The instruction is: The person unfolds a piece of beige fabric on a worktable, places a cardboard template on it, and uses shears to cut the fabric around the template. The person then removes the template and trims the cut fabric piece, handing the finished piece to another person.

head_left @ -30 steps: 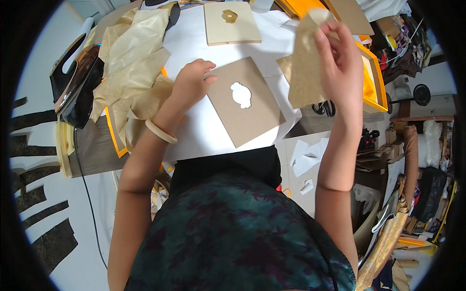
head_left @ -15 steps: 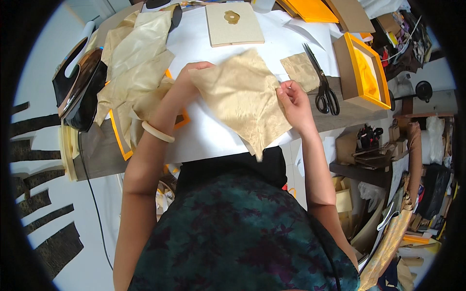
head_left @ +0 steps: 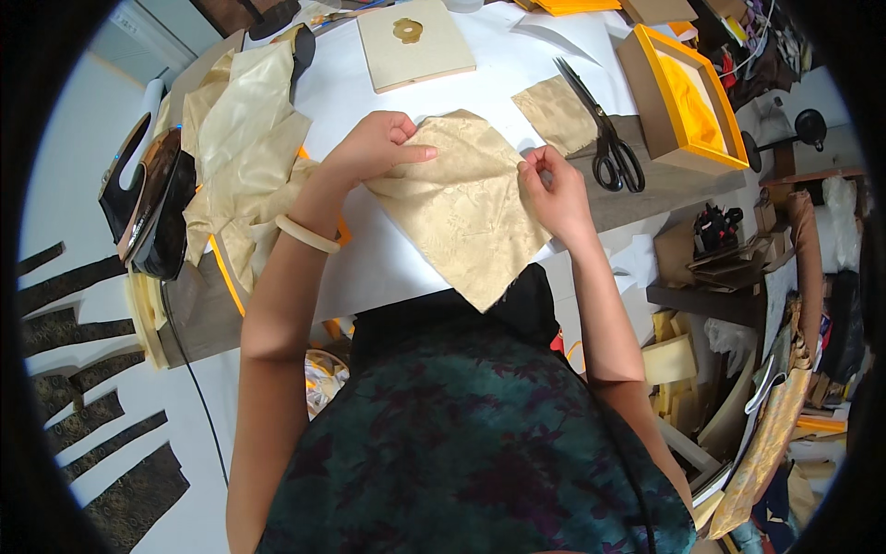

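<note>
Between my hands spreads a piece of gold patterned fabric [head_left: 466, 217], one corner hanging toward me over the table's front edge. My left hand [head_left: 380, 148] pinches its upper left side, thumb lying on top of the cloth. On the right side, my right hand [head_left: 554, 189] grips the fabric's edge between thumb and fingers. Black-handled scissors [head_left: 606, 138] lie just beyond my right hand, beside a smaller gold fabric piece [head_left: 556, 113]. Farther off rests a flat beige board [head_left: 420, 57] with a gold-coloured shape cut in it.
A crumpled heap of cream fabric [head_left: 242, 138] covers the table's left part, with an iron [head_left: 159, 217] standing at its outer side. An open box with yellow lining [head_left: 688, 102] sits at the right. White paper [head_left: 369, 263] lies under my work. Dark fabric strips [head_left: 138, 494] are at the far left.
My left thumb has come over the top of the fabric. The cloth's creased near corner now hangs smoother and flatter. The whole view has shifted slightly.
</note>
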{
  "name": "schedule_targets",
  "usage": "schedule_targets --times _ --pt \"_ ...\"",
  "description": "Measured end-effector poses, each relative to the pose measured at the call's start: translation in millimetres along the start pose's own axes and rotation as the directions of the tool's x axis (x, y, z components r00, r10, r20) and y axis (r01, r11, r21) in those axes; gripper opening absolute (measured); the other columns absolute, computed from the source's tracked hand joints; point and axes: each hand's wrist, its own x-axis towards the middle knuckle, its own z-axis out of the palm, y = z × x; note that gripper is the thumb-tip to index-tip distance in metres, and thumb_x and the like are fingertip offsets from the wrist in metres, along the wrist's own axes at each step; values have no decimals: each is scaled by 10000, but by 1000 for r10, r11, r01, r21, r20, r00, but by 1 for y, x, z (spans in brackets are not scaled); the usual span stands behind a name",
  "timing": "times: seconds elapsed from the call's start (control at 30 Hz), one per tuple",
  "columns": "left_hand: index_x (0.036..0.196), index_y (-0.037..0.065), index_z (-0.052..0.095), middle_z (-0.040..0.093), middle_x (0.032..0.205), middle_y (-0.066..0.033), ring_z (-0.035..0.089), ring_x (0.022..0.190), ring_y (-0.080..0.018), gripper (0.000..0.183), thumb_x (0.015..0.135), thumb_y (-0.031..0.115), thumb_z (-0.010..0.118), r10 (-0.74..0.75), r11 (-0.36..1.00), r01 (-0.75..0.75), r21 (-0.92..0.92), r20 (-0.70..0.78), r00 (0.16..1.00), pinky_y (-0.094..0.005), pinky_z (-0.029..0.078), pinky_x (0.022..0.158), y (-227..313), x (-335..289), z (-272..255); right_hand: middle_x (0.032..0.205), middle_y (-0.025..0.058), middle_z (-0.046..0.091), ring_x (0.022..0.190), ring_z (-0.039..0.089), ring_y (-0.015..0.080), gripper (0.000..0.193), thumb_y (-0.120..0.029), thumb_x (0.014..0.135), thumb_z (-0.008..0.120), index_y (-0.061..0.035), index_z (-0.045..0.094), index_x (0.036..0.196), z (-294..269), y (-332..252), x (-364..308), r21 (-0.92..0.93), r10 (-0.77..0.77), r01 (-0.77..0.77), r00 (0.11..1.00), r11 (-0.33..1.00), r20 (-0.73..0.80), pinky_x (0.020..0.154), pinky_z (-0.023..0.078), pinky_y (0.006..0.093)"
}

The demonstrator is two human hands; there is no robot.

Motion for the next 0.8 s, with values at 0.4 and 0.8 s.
schedule_targets --times 0.4,0.8 --pt "1001 34 654 718 845 -11 581 714 -42 136 946 99 760 235 941 -273 -197 -199 952 -233 449 621 23 -26 -41 693 -71 598 595 434 31 220 -266 900 847 -77 743 857 -57 -43 17 59 -181 179 983 982 31 539 373 223" --pt "1005 46 715 722 1135 -105 659 1161 -330 361 752 -188 607 681 563 -433 704 -99 725 -482 445 1171 -31 -108 10 1062 32 680 1045 627 255 191 -144 768 829 -79 753 932 -30 -39 -55 -490 -638 637 745 594 195 961 473 460"
